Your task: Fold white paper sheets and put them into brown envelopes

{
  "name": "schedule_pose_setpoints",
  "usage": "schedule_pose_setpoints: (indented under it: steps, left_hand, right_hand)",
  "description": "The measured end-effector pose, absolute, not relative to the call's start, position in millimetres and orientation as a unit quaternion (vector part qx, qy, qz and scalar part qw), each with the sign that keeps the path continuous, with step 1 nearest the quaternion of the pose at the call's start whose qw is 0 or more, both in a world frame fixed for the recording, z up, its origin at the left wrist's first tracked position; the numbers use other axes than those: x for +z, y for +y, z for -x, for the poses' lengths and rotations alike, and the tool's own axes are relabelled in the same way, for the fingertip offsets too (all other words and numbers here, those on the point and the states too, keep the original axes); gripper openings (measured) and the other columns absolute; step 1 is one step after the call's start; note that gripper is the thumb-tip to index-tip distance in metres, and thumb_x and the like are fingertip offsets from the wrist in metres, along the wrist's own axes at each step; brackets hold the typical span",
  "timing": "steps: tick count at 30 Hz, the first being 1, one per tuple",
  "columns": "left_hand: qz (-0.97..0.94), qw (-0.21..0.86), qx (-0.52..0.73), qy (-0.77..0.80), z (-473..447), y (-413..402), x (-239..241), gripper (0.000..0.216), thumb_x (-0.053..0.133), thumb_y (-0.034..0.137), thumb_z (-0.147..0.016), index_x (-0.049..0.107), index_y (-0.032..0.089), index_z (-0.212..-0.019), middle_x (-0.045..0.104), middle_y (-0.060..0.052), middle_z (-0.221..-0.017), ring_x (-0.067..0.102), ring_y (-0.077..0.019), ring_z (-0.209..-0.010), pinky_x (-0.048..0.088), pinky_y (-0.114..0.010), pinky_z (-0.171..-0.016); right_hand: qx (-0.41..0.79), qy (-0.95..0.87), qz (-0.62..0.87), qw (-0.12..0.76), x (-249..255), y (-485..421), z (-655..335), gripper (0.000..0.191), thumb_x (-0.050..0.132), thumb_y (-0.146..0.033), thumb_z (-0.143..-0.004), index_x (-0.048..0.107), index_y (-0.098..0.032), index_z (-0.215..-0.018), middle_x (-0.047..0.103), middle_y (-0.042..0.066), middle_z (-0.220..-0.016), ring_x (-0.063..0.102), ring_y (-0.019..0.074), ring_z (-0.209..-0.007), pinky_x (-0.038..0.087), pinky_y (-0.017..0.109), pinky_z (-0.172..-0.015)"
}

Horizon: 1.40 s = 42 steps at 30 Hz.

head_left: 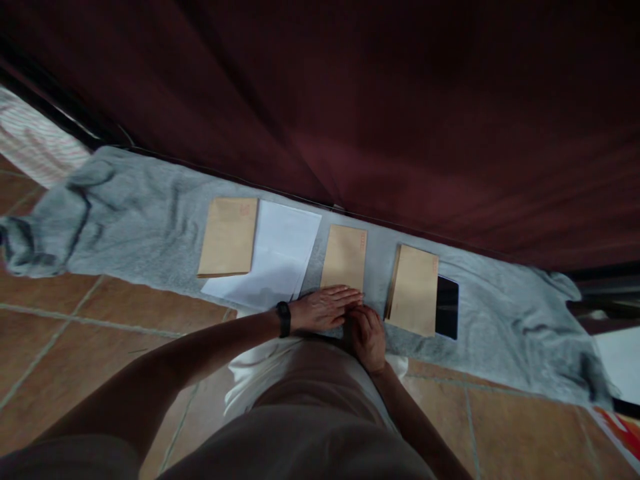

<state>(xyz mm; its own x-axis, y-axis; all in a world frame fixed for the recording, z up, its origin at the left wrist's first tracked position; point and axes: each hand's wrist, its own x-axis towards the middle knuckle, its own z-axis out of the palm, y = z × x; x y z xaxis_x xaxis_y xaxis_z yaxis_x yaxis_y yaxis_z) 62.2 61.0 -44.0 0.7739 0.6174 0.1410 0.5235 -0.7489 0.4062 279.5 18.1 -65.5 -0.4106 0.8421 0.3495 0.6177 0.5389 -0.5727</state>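
Observation:
A brown paper envelope (344, 257) with small red print at its upper right lies in the middle of the grey cloth. My left hand (327, 308), with a black band on the wrist, rests flat across the envelope's near end, fingers stretched out together. Right beside its fingertips, my right hand (369, 335) is closed with curled fingers at the envelope's near right corner. Both hands hide that near edge. To the right is a stack of brown envelopes (414, 290). On the left another stack of envelopes (229, 237) partly covers white paper sheets (285, 250).
A dark phone-like slab (447, 308) sticks out from under the right stack. The grey cloth (150, 220) covers a long narrow surface, with folds at both ends. Behind it hangs dark red fabric (350, 120). Brown floor tiles (130, 303) show on the near side.

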Motion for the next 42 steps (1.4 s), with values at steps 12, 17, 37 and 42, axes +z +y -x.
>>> schedule_pose_setpoints:
  steps: [12, 17, 37, 42]
  left_hand:
    - [-0.914, 0.200, 0.136, 0.327, -64.5, 56.7, -52.2, 0.039, 0.060, 0.033, -0.098, 0.062, 0.017, -0.133, 0.058, -0.013, -0.148, 0.046, -0.0287, -0.145, 0.029, -0.044, -0.128]
    - [-0.917, 0.202, 0.127, 0.319, -60.2, 49.1, -48.4, 0.047, 0.061, 0.045, -0.098, 0.060, 0.015, -0.135, 0.058, -0.015, -0.148, 0.044, -0.0291, -0.147, 0.027, -0.045, -0.129]
    - [-0.914, 0.075, 0.107, 0.384, -25.3, 15.9, -73.0, 0.074, 0.047, 0.051, -0.105, 0.024, 0.016, -0.165, 0.039, -0.013, -0.166, 0.034, -0.0254, -0.155, 0.026, -0.043, -0.128]
    - [-0.905, 0.012, 0.132, 0.404, -30.4, 12.2, -85.3, 0.077, 0.042, 0.055, -0.105, 0.022, 0.012, -0.165, 0.046, -0.015, -0.162, 0.040, -0.0275, -0.152, 0.028, -0.045, -0.126]
  right_hand:
    - [0.238, -0.829, 0.425, 0.274, -46.4, 45.8, -261.7, 0.049, 0.031, -0.031, -0.111, 0.044, -0.021, -0.156, 0.056, 0.010, -0.153, 0.048, 0.0219, -0.145, 0.039, 0.050, -0.125]
    - [0.208, -0.857, 0.417, 0.222, -47.0, 49.1, -261.9, 0.050, 0.029, -0.032, -0.112, 0.043, -0.016, -0.158, 0.054, 0.012, -0.156, 0.044, 0.0213, -0.150, 0.033, 0.050, -0.127]
    - [0.086, -0.862, 0.472, 0.164, -43.8, 23.8, -275.0, 0.056, 0.040, -0.035, -0.110, 0.037, -0.010, -0.159, 0.046, 0.014, -0.162, 0.037, 0.0249, -0.154, 0.031, 0.050, -0.128]
    - [0.106, -0.874, 0.448, 0.157, -44.2, 34.3, -249.6, 0.057, 0.040, -0.041, -0.110, 0.040, -0.011, -0.158, 0.040, 0.011, -0.166, 0.035, 0.0227, -0.155, 0.030, 0.045, -0.129]
